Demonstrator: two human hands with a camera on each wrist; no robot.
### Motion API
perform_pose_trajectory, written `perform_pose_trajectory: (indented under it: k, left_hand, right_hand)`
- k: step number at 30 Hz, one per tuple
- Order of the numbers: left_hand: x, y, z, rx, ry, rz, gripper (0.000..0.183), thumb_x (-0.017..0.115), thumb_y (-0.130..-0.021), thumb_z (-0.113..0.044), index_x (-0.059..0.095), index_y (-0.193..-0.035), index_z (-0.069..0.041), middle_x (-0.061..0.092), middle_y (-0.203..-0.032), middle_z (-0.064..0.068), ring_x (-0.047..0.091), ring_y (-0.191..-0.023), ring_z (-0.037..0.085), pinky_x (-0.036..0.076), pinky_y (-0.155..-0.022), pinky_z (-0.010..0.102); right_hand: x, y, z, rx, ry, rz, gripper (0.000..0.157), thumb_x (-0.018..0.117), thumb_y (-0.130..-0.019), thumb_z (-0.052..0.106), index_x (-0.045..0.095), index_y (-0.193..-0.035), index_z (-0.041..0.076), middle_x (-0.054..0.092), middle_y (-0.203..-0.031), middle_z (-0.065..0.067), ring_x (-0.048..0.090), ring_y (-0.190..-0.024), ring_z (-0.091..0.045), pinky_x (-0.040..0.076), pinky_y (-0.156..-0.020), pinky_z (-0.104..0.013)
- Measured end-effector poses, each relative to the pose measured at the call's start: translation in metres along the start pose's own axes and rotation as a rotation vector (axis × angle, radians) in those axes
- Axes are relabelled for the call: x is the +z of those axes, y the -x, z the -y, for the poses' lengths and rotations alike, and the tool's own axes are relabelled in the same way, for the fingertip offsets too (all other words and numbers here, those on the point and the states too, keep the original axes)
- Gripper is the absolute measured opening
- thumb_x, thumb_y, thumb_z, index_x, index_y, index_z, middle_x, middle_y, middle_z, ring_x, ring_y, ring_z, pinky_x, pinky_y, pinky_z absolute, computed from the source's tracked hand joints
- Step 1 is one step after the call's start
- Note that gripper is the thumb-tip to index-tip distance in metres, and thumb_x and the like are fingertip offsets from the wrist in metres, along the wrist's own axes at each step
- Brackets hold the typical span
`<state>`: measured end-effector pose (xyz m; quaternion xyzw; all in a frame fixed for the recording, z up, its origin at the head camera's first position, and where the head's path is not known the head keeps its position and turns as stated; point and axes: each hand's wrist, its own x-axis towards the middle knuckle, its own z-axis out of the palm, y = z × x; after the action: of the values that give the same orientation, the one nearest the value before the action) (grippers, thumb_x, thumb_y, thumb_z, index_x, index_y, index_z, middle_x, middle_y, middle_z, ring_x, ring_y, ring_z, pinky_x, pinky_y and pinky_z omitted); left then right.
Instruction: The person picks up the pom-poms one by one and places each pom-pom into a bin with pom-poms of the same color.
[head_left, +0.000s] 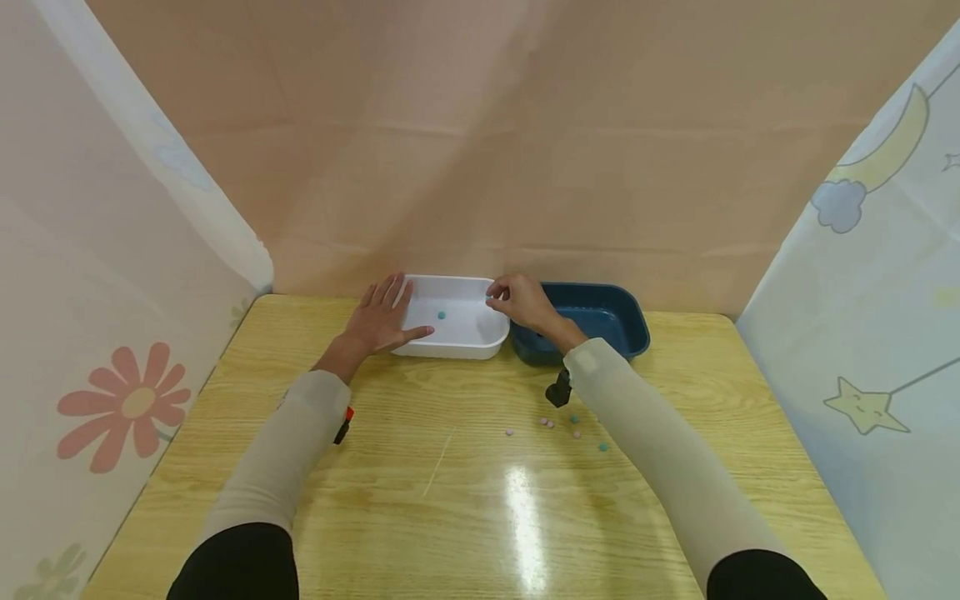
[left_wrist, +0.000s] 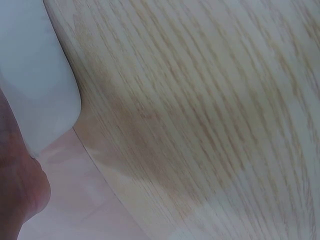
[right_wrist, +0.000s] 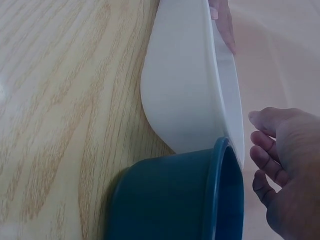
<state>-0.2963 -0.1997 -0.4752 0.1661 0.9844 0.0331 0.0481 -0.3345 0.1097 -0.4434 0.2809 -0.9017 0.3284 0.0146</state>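
A white tray (head_left: 471, 323) stands against the back of the table, with one small teal bead (head_left: 442, 315) lying in it. My left hand (head_left: 378, 321) rests over the tray's left end, fingers spread straight and thumb along the front rim. Above the tray's right end, my right hand (head_left: 525, 302) pinches a tiny teal bead at its fingertips, mostly hidden by the fingers. In the right wrist view that bead cannot be seen. A dark blue tray (head_left: 611, 318) sits beside the white one, under my right wrist.
Several small beads are scattered on the wooden table (head_left: 390, 500) in front of the dark blue tray, among them a pink bead (head_left: 509, 432) and a teal bead (head_left: 603, 447). A brown sheet (head_left: 465, 167) rises behind the trays, and patterned sheets stand at both sides.
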Motion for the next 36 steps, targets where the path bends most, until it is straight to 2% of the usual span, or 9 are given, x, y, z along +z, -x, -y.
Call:
perform_pose_trajectory:
  k: [12, 19, 27, 36]
  left_hand:
    - [0.000, 0.001, 0.000, -0.003, 0.007, 0.006, 0.109, 0.040, -0.100, -0.078, -0.002, -0.170, -0.006, -0.013, -0.177, 0.016, -0.009, -0.164, 0.034, -0.004, -0.131, 0.055]
    - [-0.001, 0.001, 0.000, -0.003, 0.016, 0.022, 0.110, 0.037, -0.099, -0.080, -0.004, -0.170, -0.006, -0.015, -0.177, 0.015, -0.012, -0.164, 0.034, -0.008, -0.131, 0.054]
    - [-0.002, 0.001, 0.000, 0.005, -0.003, 0.014, 0.108, 0.038, -0.101, -0.078, -0.002, -0.170, -0.005, -0.012, -0.177, 0.017, -0.010, -0.164, 0.035, -0.004, -0.131, 0.055]
    - [-0.002, 0.000, 0.000, -0.001, -0.010, 0.017, 0.109, 0.038, -0.100, -0.078, -0.002, -0.170, -0.005, -0.012, -0.177, 0.017, -0.010, -0.164, 0.035, -0.005, -0.131, 0.055]
  right_hand:
    - [-0.004, -0.001, 0.001, 0.011, -0.013, -0.008, 0.020, 0.076, -0.098, 0.011, 0.078, -0.112, -0.003, 0.076, -0.108, -0.016, 0.068, -0.093, -0.029, 0.057, -0.080, -0.043]
    - [-0.014, 0.006, 0.000, 0.008, -0.009, -0.005, 0.022, 0.076, -0.099, 0.013, 0.077, -0.113, -0.004, 0.075, -0.110, -0.017, 0.070, -0.096, -0.030, 0.059, -0.085, -0.046]
    - [-0.024, 0.014, -0.002, 0.007, -0.001, -0.022, 0.020, 0.078, -0.097, 0.012, 0.078, -0.110, -0.003, 0.074, -0.101, -0.016, 0.069, -0.090, -0.028, 0.058, -0.082, -0.045]
    - [-0.035, 0.024, -0.001, 0.006, 0.015, -0.010, 0.026, 0.079, -0.097, 0.017, 0.077, -0.114, -0.003, 0.073, -0.104, -0.014, 0.068, -0.093, -0.027, 0.057, -0.083, -0.044]
